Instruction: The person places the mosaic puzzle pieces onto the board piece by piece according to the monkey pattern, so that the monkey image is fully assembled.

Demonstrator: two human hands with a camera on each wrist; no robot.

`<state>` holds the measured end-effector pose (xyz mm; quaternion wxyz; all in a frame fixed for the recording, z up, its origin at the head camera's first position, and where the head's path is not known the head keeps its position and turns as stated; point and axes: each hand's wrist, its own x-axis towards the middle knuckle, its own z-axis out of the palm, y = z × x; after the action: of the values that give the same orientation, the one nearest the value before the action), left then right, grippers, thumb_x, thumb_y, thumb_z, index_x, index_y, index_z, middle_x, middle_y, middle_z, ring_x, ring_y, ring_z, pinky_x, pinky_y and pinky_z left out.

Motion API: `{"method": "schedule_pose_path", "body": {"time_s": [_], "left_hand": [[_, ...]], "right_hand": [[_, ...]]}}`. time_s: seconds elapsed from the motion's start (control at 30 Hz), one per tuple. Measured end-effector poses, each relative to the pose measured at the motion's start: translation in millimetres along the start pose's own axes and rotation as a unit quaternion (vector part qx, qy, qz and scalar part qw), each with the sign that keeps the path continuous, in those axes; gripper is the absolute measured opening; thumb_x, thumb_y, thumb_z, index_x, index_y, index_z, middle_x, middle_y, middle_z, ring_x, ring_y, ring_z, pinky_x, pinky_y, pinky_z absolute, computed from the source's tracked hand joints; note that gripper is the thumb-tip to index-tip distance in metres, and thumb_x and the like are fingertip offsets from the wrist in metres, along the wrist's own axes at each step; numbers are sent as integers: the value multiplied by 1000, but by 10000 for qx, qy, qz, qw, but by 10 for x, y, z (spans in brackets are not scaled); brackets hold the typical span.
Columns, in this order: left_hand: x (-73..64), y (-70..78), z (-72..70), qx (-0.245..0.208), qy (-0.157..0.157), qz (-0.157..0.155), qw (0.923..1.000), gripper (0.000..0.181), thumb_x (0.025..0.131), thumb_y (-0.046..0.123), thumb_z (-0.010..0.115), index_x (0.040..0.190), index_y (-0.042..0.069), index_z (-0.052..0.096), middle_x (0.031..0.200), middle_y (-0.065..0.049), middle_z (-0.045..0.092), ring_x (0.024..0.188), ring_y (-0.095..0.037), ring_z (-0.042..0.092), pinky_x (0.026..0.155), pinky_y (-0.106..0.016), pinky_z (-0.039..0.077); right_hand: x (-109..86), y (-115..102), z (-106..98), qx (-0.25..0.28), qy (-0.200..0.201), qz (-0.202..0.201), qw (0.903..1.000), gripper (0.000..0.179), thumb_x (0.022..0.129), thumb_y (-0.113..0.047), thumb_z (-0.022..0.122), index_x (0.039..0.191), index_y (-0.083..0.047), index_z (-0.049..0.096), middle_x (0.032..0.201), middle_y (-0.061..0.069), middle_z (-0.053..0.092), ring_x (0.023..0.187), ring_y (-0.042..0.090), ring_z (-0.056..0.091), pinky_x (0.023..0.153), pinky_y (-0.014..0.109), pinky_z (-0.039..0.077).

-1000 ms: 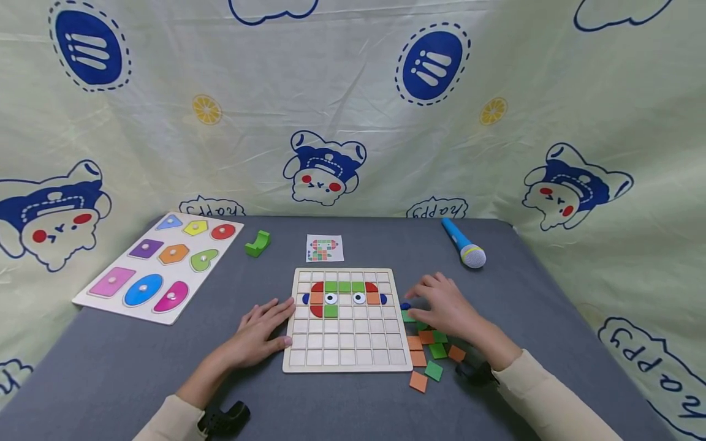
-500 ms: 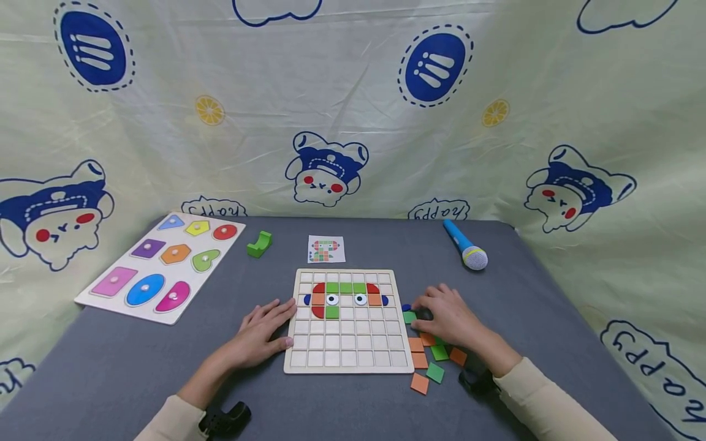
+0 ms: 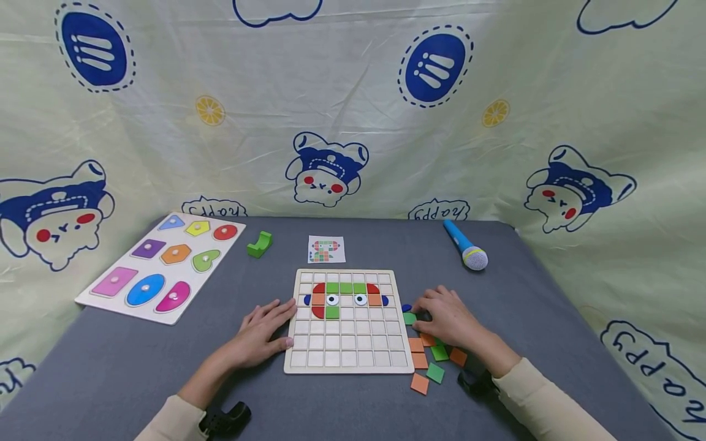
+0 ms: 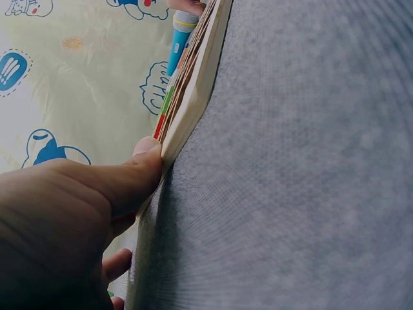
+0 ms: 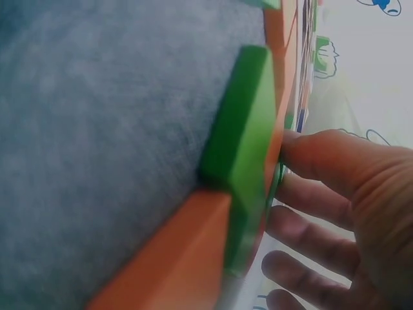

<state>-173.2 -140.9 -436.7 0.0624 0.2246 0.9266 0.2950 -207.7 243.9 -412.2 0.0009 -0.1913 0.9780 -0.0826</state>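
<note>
Best brace grid board (image 3: 355, 344) with relaxed left hand (image 3: 263, 334) at its left edge, and pinch green tile (image 3: 409, 318) beside its right edge squarely with right hand (image 3: 451, 318), can't tell if gripping

Left arm (image 3: 205, 376) and right arm (image 3: 496, 352) slant toward each other, forearms bare at the ends.
In the head view, the left arm enters around half past seven and points between one and two o'clock; the left grip (image 3: 259, 332) lies back-up, its fingers (image 3: 274, 313) stretched toward two o'clock, the left thumb (image 3: 277, 345) spread apart below them. The right arm enters between four and five and points near ten; the right grip (image 3: 449, 316) arches, back-up, fingers bent. In the right wrist view, the right thumb (image 5: 332, 155) points to nine o'clock, the index finger (image 5: 316, 199) just beneath; whether their tips meet is unclear.
</note>
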Motion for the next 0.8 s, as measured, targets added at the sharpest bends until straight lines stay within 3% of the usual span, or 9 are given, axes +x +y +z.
{"method": "schedule_pose_path", "body": {"time_s": [0.33, 0.6, 0.8], "left_hand": [[4, -10, 7, 10, 30, -2, 10000, 64, 90, 27, 62, 146, 8, 36, 154, -9, 32, 143, -39, 21, 110, -65, 9], [2, -22, 8, 14, 6, 1, 10000, 64, 91, 28, 61, 146, 8, 35, 154, -9, 32, 144, -39, 20, 110, -65, 8], [-2, -19, 2, 15, 30, 48, 10000, 63, 91, 27, 61, 146, 8, 36, 154, -9, 32, 143, -40, 21, 109, -65, 9]], "right_hand": [[-14, -50, -77, 80, 235, -121, 9996, 22, 78, -30, 76, 96, -18, 72, 93, -3, 62, 86, 16, 44, 81, 43, 38], [26, -201, -95, 92, 514, -564, 9970, 24, 76, -32, 78, 95, -19, 73, 91, -4, 61, 82, 13, 41, 71, 31, 31], [102, -353, -88, -43, 527, -759, 9957, 24, 76, -33, 77, 95, -19, 73, 92, -3, 61, 84, 14, 43, 76, 36, 36]]}}
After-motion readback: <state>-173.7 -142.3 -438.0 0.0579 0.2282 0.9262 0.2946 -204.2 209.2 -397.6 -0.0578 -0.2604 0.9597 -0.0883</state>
